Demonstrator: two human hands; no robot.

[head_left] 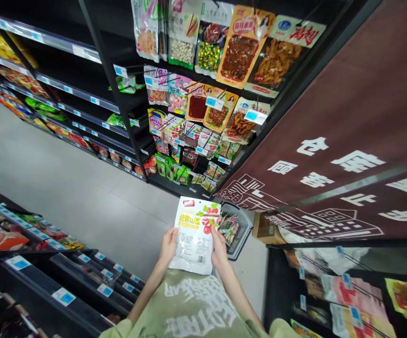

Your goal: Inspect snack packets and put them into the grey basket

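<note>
A white snack bag [192,239] with red fruit and yellow lettering is held upright in front of my chest. My left hand [169,245] grips its left edge. On the opposite edge, my right hand [219,247] is closed with the thumb on the front face; the fingers behind the bag are hidden. Beyond the bag, on the floor to the right, stands a grey shopping basket [244,234] with several snack packets [229,227] inside.
Ahead, packaged snacks [203,98] hang on hooks in a black rack. Long shelves [80,89] run along the left, with lower shelving [41,286] at near left. A brown curtain [330,122] with white writing hangs at right, near a cardboard box [267,229]. More hanging packets [351,291] are at lower right.
</note>
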